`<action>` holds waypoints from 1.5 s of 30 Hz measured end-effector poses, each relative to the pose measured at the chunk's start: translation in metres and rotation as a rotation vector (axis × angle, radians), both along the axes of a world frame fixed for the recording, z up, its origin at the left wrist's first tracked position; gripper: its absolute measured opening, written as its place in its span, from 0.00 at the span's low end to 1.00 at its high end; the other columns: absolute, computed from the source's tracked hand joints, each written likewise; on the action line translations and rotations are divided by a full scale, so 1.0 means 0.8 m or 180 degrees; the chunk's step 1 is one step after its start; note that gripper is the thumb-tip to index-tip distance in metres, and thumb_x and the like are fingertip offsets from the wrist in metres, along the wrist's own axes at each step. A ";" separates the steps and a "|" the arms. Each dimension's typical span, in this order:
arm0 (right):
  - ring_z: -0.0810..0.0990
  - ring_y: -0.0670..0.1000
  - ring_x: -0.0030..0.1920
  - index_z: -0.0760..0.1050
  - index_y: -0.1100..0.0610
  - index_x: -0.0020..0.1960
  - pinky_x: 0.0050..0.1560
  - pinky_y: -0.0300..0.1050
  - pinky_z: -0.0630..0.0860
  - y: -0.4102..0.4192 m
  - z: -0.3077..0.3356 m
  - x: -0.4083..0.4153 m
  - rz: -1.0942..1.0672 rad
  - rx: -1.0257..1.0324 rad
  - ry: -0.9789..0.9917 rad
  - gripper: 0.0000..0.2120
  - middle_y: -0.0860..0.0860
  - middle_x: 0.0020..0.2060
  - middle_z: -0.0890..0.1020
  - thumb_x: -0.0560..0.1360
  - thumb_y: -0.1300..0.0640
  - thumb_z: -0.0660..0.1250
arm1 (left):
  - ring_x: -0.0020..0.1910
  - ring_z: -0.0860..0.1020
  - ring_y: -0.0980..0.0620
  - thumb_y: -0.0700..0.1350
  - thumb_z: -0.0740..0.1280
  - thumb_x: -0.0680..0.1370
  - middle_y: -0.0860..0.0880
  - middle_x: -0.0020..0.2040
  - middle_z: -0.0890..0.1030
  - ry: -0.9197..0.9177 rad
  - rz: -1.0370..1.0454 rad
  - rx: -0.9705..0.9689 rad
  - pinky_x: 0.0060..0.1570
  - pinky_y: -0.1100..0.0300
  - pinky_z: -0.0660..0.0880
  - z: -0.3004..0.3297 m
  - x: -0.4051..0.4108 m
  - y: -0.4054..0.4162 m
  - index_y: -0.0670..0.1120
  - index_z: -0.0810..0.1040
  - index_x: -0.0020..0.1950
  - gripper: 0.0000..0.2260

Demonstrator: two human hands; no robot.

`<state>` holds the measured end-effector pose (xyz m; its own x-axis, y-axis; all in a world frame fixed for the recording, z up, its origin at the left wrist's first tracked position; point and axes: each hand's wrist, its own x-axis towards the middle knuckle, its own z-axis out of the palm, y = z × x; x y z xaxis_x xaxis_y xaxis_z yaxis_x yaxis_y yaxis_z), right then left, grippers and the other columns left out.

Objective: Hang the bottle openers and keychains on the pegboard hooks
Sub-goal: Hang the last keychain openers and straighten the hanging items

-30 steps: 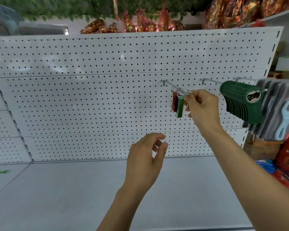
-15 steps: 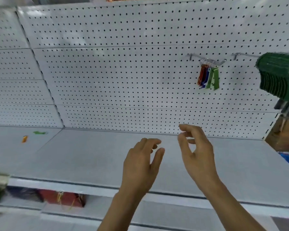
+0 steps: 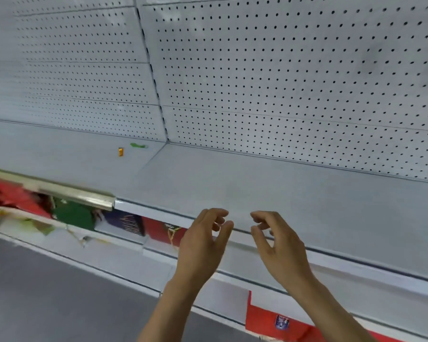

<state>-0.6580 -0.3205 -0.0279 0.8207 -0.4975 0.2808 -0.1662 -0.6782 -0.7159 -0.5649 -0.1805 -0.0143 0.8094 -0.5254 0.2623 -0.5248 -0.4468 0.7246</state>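
A small orange keychain point(image 3: 120, 152) and a green one point(image 3: 139, 145) lie on the white shelf point(image 3: 232, 183) at the far left, near the pegboard point(image 3: 282, 82) corner. My left hand point(image 3: 203, 240) and my right hand point(image 3: 277, 243) hover side by side over the shelf's front edge, fingers loosely curled and apart, holding nothing. The hook with the hung keychains is out of view.
A lower shelf below holds red, green and dark blue packages point(image 3: 124, 224). A metal rail point(image 3: 59, 191) runs along the left shelf edge. Grey floor point(image 3: 47, 292) lies at the lower left. A red label point(image 3: 277, 319) sits on the bottom edge.
The view has swung down and to the left, so the hook with hung keychains left the frame. My right hand let go of the hook and dropped beside my left hand.
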 end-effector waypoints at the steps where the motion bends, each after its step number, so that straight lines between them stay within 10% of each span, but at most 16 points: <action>1: 0.77 0.39 0.52 0.74 0.47 0.60 0.51 0.34 0.74 0.019 -0.004 0.022 0.0022 0.0065 0.0039 0.11 0.39 0.55 0.78 0.78 0.54 0.64 | 0.46 0.78 0.61 0.53 0.64 0.79 0.59 0.50 0.78 0.0054 0.0016 0.0034 0.42 0.67 0.76 -0.003 0.020 0.020 0.53 0.76 0.60 0.11; 18: 0.78 0.41 0.50 0.74 0.46 0.58 0.53 0.42 0.78 0.230 -0.026 0.333 0.0256 0.0340 0.0657 0.09 0.38 0.50 0.78 0.78 0.52 0.65 | 0.46 0.78 0.63 0.51 0.63 0.80 0.58 0.49 0.80 0.0534 0.0196 0.0307 0.42 0.71 0.75 -0.024 0.341 0.254 0.54 0.75 0.58 0.08; 34: 0.72 0.51 0.61 0.76 0.49 0.59 0.55 0.48 0.72 0.166 -0.044 0.661 0.0159 0.0184 0.0855 0.11 0.48 0.58 0.76 0.78 0.55 0.64 | 0.48 0.81 0.50 0.49 0.64 0.79 0.50 0.51 0.81 0.1227 0.0525 0.0252 0.53 0.50 0.78 -0.046 0.628 0.207 0.48 0.76 0.60 0.11; 45: 0.68 0.56 0.63 0.67 0.57 0.68 0.49 0.48 0.71 0.139 -0.082 0.775 -0.0358 -0.0488 0.1553 0.19 0.56 0.63 0.69 0.79 0.54 0.61 | 0.53 0.76 0.42 0.57 0.67 0.75 0.46 0.54 0.74 0.0647 0.0628 0.1823 0.43 0.55 0.69 -0.077 0.763 0.130 0.46 0.72 0.57 0.19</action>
<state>-0.0383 -0.2095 -0.0936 0.8181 -0.5733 -0.0444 -0.5335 -0.7279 -0.4308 0.0453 -0.0769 -0.0757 0.9093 -0.3728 -0.1848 -0.2703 -0.8669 0.4188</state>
